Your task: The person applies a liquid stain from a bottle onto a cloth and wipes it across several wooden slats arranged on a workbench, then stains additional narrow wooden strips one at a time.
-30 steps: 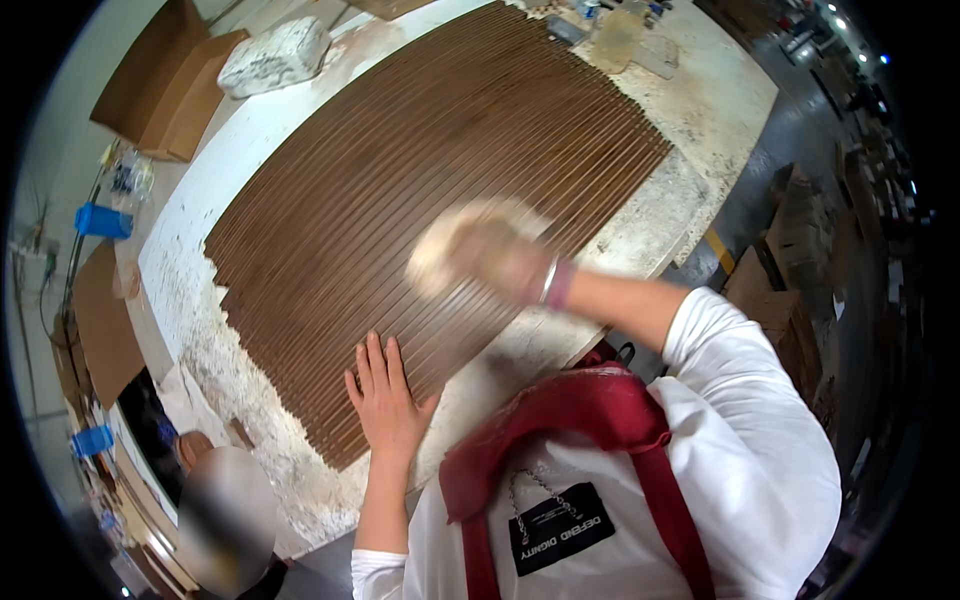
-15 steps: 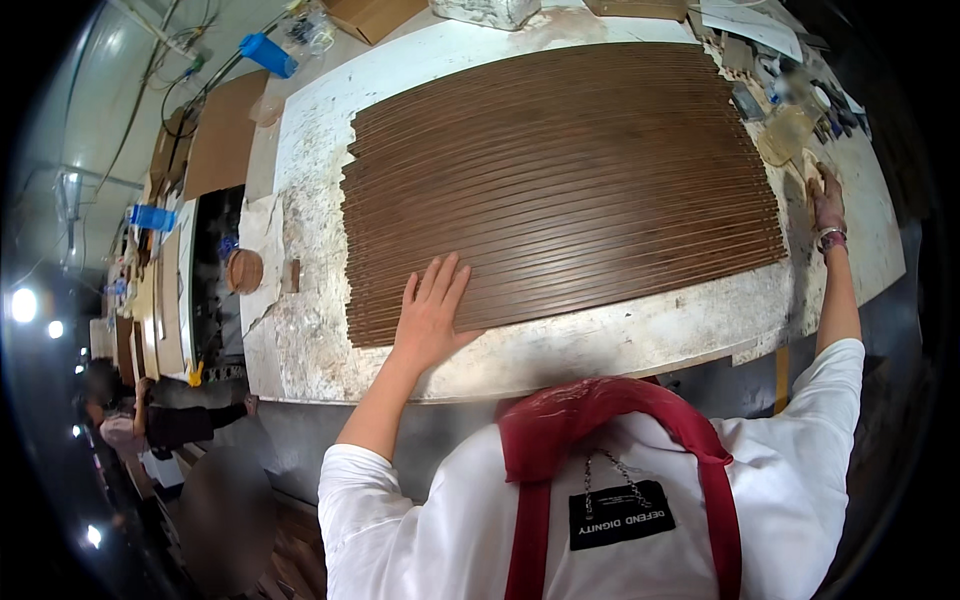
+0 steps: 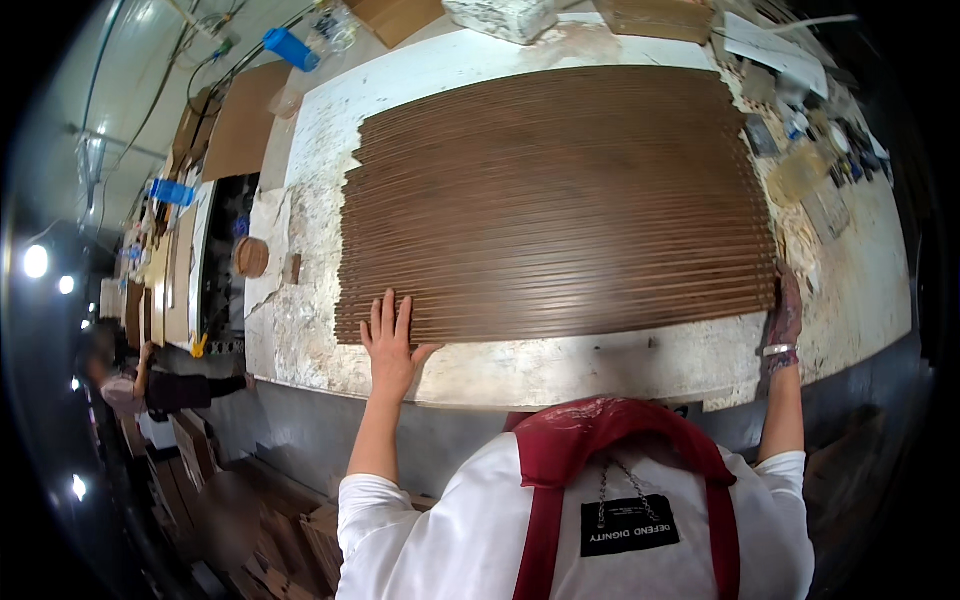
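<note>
- Many brown slats (image 3: 560, 200) here, long axis roughly along the near edge of the desk (image 3: 500, 372)!
- Left grip (image 3: 391, 350) spread wide, holding nothing, fingers on slats toward the near-left corner.
- Right grip (image 3: 787, 310) at their right ends; how closed, can't tell.

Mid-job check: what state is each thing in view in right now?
Left hand: fingers spread, resting on the strips' near-left corner
Right hand: at the strips' right ends, grip unclear
Brown strips: laid side by side, left ends uneven
White worktable: stained
Red apron: worn, whitish smudges
Leftmost lamp: lit
</note>
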`<act>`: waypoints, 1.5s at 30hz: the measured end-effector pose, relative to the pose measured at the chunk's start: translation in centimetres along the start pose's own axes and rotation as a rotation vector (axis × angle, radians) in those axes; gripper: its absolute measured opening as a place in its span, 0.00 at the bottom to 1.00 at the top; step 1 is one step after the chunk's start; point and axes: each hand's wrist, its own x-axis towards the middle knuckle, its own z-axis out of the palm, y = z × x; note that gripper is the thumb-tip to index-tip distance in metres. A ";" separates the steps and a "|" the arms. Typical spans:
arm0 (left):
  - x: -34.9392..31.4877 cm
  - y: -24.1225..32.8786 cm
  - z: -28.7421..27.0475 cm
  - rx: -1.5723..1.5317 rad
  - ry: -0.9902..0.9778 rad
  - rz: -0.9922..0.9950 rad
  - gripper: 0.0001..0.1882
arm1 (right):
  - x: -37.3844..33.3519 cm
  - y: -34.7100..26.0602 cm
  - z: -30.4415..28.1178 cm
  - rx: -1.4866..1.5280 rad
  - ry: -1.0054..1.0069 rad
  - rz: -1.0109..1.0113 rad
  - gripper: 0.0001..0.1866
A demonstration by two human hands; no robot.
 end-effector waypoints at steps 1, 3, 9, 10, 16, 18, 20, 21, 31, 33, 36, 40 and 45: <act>0.2 0.0 0.1 -0.002 -0.005 0.002 0.49 | 0.2 0.6 0.3 -0.092 0.068 0.004 0.27; 0.1 -0.3 0.3 -0.008 -0.017 -0.004 0.49 | 0.8 1.9 0.8 -0.278 0.195 0.012 0.26; 2.2 -1.1 0.1 -0.040 -0.003 0.001 0.48 | 3.2 2.5 3.6 -0.084 0.262 0.139 0.28; 3.3 -1.3 0.3 -0.048 0.015 0.007 0.48 | 3.9 3.2 3.0 -0.093 0.224 0.124 0.29; 8.5 -2.6 1.1 -0.044 0.076 0.012 0.48 | 9.1 7.4 1.7 -0.310 -0.150 -0.100 0.32; 9.3 -2.9 1.4 -0.055 0.079 0.011 0.48 | 10.7 7.7 2.3 -0.124 -0.181 -0.067 0.33; 8.7 -3.4 1.4 -0.039 0.107 0.008 0.49 | 10.8 4.9 7.0 -0.018 0.034 0.144 0.33; 8.7 -3.5 1.4 -0.036 0.120 0.017 0.50 | 11.1 4.2 7.9 -0.164 0.068 0.128 0.33; 10.6 -9.1 -0.8 -0.553 0.047 -0.010 0.33 | 3.9 -2.9 12.4 -0.942 0.065 -0.334 0.29; 11.2 -12.9 -3.1 -0.636 0.231 -0.216 0.22 | -1.7 -4.1 15.2 -0.964 0.033 -0.409 0.29; 11.1 -23.9 -0.8 -0.582 0.331 -0.466 0.21 | -9.2 -2.0 20.1 -0.848 -0.112 -0.320 0.28; 10.0 -32.8 2.4 -0.363 0.372 -0.616 0.22 | -15.6 -0.1 24.5 -1.067 -0.299 -0.414 0.26; 9.7 -31.4 3.2 -0.059 0.337 -0.501 0.21 | -15.7 -0.4 25.6 -1.076 -0.264 -0.345 0.23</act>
